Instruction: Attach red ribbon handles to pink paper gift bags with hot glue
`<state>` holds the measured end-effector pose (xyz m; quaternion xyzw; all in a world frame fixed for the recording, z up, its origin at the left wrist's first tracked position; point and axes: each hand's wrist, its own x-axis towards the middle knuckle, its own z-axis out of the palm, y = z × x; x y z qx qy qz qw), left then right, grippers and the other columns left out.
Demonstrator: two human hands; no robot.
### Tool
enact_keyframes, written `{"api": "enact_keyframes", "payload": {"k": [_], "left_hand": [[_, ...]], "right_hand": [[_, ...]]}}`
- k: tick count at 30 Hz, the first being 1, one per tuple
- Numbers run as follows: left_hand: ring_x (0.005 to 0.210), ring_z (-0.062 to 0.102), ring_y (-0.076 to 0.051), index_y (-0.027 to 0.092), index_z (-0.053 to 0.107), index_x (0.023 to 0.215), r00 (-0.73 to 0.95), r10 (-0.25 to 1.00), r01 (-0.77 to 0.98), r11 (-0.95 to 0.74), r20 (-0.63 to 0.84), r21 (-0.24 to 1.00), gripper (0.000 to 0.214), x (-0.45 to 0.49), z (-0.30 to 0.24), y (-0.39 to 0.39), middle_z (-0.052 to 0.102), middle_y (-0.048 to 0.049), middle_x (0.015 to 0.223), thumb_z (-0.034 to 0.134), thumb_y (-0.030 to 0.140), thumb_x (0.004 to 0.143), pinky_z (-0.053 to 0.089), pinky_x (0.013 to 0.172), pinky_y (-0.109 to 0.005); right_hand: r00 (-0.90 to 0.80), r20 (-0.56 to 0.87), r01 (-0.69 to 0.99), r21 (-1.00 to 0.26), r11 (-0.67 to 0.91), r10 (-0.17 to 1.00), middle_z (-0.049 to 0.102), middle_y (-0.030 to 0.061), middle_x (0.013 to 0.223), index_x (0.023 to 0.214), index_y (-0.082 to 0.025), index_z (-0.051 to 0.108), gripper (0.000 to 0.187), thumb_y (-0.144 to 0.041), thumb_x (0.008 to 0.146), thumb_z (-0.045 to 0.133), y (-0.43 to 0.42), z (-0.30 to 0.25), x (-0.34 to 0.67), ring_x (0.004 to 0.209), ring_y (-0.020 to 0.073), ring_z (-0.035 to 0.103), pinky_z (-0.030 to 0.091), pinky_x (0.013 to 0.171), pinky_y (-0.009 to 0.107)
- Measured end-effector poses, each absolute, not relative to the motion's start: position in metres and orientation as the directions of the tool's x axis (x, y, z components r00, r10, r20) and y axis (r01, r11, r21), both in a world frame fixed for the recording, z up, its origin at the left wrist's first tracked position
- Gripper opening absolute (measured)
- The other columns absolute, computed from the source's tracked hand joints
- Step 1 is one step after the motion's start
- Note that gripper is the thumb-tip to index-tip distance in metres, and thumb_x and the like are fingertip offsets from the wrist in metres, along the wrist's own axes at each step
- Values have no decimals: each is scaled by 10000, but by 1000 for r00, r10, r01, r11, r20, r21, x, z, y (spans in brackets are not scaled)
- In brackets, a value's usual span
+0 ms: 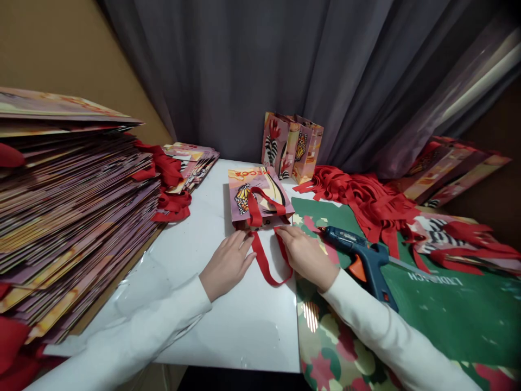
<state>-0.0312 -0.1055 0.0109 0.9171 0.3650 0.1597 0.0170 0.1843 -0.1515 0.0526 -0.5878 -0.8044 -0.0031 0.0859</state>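
A flat paper gift bag [257, 196] with a butterfly print lies on the white table [244, 320] in front of me. A red ribbon handle [265, 266] loops out of its near edge towards me. My left hand [227, 263] presses its fingers on the bag's near edge at the left end of the ribbon. Over at the ribbon's right end, my right hand [306, 255] presses down in the same way. Both hands lie with fingers stretched flat and grip nothing. A second red handle [260, 203] lies on top of the bag.
A blue glue gun [364, 260] lies just right of my right hand on green floral wrapping paper [448, 315]. A pile of red ribbons [366, 195] sits behind it. Tall stacks of flat bags [73, 217] fill the left. Standing bags [291, 146] are at the back by the curtain.
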Motion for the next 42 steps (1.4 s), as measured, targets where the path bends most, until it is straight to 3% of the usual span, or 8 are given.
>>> {"api": "enact_keyframes", "payload": {"k": [4,16,23,29,36,42], "left_hand": [[1196,497,-304,120,553,1270,667,689,687,-716,282,124,389,-33,11,-106,538,-178,1252,374,323,991,475,946,-468],[1142,532,-297,64,548,1250,690,688,683,-722,225,113,383,-35,16,-103,599,-182,1186,395,288,980,475,950,-446],[1198,508,-300,68,488,1316,702,667,669,-738,251,91,408,-35,17,-101,571,-189,1279,385,268,975,461,978,-456],[868,596,-293,74,626,974,654,732,746,-666,192,1,292,-9,31,-99,655,-174,904,361,188,925,492,770,-419],[883,603,-334,62,622,1028,568,809,823,-563,154,-74,291,20,24,-87,668,-206,916,421,196,865,450,629,-382],[829,619,-325,82,629,1049,558,817,830,-546,148,-111,306,16,22,-82,681,-182,864,411,215,881,405,573,-360]], "right_hand": [[-306,146,943,-88,321,941,576,146,1243,1271,-94,536,433,11,879,386,-124,42,178,1172,220,508,442,974,312],[-294,115,944,-119,307,949,575,143,1256,1262,-106,549,443,8,864,391,-113,26,179,1164,231,524,493,897,303],[-289,100,952,-78,297,952,598,133,1196,1182,-117,579,351,-18,884,421,-112,27,177,1121,239,527,485,870,303],[-253,73,966,-33,256,965,607,157,1198,1193,-111,574,319,-78,933,392,-110,32,163,1094,262,534,490,829,332],[-244,83,970,3,244,966,591,162,1273,1197,-130,603,308,-137,945,426,-99,36,141,1183,303,500,409,984,446],[-221,89,975,-15,224,971,657,167,1142,1126,-111,636,296,-103,926,418,-93,32,149,1058,279,568,455,865,389]]}}
